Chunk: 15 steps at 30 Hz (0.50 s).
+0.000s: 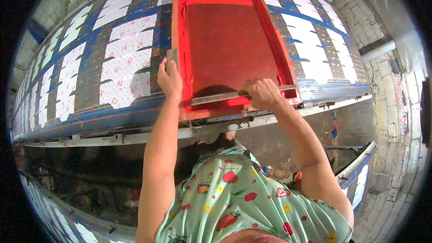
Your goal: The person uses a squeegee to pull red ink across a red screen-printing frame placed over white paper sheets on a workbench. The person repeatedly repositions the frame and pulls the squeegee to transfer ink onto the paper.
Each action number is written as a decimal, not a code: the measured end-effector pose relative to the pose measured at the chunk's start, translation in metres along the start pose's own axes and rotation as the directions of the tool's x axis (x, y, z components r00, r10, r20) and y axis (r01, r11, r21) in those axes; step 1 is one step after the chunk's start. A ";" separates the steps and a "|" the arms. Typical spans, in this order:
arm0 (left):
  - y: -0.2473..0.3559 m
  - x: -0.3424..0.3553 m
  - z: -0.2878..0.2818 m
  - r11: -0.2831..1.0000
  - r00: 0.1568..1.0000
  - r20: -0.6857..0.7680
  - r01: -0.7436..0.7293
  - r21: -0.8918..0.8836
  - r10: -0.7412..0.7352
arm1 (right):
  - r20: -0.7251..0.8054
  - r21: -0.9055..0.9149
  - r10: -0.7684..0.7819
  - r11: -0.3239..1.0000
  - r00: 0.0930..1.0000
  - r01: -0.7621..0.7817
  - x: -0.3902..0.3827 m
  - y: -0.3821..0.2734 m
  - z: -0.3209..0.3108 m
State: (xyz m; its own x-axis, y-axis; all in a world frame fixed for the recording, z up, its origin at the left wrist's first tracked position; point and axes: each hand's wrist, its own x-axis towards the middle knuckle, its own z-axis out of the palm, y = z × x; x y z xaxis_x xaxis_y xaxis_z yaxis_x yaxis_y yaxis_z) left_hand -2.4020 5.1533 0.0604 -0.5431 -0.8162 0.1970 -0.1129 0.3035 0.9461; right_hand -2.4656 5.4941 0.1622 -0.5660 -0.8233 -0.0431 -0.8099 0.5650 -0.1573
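Note:
A rectangular screen-printing frame (227,36) with red mesh and red-smeared rims lies on a long printing table. At its left edge my left hand (170,78) grips the frame beside a small metal piece (172,54), fingers curled round it. My right hand (263,92) is closed on a long squeegee (211,98), which lies across the near end inside the frame, reaching toward both side rims. A dark band of ink shows just beyond the squeegee's blade, left of my right hand.
Rows of pale cut fabric pieces (126,60), some flowered, lie on the table either side of the frame. A metal rail (103,140) runs along the near edge. Another table (360,184) stands behind me. A block wall (382,117) and pipe (378,51) are at right.

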 end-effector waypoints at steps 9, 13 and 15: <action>-0.002 0.004 0.001 0.958 0.999 0.033 -0.011 0.288 0.001 | -0.125 -0.005 -0.111 0.994 0.986 0.111 -0.046 -0.018 0.018; -0.017 0.012 0.002 0.973 0.998 0.057 -0.004 0.231 -0.009 | -0.204 0.173 -0.204 0.955 0.958 0.240 -0.065 0.010 0.011; -0.021 0.015 0.003 0.962 0.997 0.075 -0.011 0.271 -0.010 | -0.260 0.264 -0.237 0.915 0.936 0.305 -0.078 0.035 0.003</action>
State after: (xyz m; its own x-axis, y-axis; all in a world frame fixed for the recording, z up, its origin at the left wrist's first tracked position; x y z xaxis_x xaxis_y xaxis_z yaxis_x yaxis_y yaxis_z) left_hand -2.4098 5.1362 0.0426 -0.6027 -0.7800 0.1681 -0.3284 0.4345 0.8387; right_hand -2.4494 5.5780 0.1568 -0.3775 -0.8907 0.2534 -0.8731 0.2512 -0.4179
